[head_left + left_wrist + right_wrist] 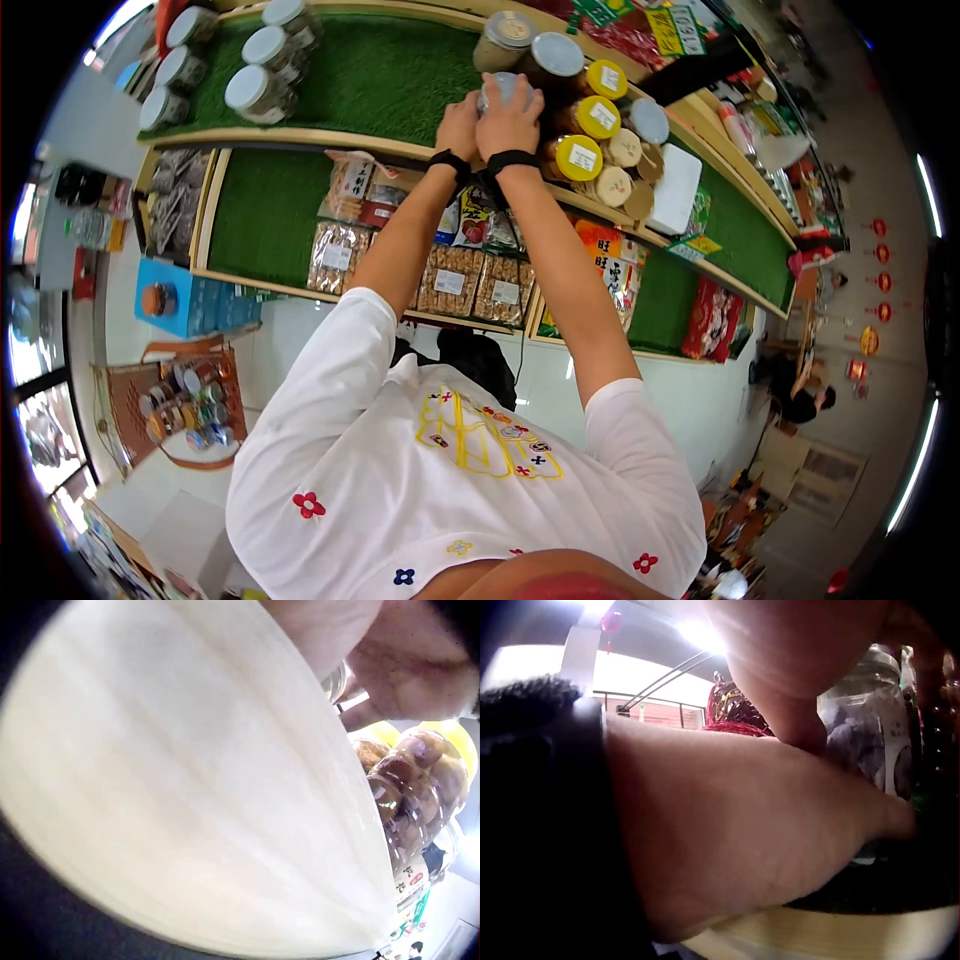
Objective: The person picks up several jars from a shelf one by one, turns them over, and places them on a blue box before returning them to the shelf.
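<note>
Right hand (512,128) grips transparent, pale-lidded cylindrical jar (855,735); left hand (458,128) alongside, its hold unclear. Best kept upright, away from yellow-lidded round jar (574,158).

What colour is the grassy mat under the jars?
Green: the artificial-grass mat shows best in the head view.

Green-lined wooden shelves (380,75) rise above a pale, glossy floor (680,412), with 2 strip lights (914,466) glowing at far right.
</note>
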`<action>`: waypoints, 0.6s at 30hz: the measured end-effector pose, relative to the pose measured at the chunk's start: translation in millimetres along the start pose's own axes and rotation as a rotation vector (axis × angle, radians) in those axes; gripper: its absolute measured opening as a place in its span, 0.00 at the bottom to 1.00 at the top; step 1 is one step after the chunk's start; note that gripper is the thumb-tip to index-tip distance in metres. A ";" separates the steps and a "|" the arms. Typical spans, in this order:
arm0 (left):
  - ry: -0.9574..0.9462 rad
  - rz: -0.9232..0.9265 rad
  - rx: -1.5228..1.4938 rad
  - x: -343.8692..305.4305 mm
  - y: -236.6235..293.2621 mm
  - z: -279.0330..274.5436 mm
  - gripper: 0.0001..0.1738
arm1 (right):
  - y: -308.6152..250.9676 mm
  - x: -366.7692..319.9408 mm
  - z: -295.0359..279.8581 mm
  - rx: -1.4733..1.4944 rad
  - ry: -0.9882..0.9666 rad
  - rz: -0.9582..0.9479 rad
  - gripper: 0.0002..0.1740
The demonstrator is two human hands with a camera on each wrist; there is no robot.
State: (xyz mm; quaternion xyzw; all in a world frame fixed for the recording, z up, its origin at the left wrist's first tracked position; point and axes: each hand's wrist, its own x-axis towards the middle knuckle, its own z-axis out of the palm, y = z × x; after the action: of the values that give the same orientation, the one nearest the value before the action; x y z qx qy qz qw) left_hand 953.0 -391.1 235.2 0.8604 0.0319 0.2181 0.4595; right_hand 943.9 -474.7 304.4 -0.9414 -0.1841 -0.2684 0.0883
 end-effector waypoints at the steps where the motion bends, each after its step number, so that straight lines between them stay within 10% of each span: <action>1: -0.013 -0.041 0.038 -0.4 0.4 -2.4 0.28 | 1.2 0.6 -7.0 0.049 -0.040 -0.005 0.34; 6: 0.149 0.089 0.032 -11.9 20.6 -11.9 0.29 | 8.0 -2.6 -42.6 0.202 -0.080 0.005 0.36; 12: 0.400 0.274 -0.054 -68.8 76.4 -56.2 0.39 | 41.0 -45.4 -99.1 0.611 0.226 -0.406 0.33; 18: 0.275 0.004 0.110 -255.2 121.0 -62.0 0.44 | 83.4 -157.9 -128.0 1.057 -0.144 -0.493 0.44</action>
State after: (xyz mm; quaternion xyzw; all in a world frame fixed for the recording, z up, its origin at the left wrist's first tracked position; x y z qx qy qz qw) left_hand 679.9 -477.8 274.1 0.8463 0.1046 0.3326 0.4026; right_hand 791.8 -632.3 321.4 -0.7150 -0.5119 -0.0884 0.4679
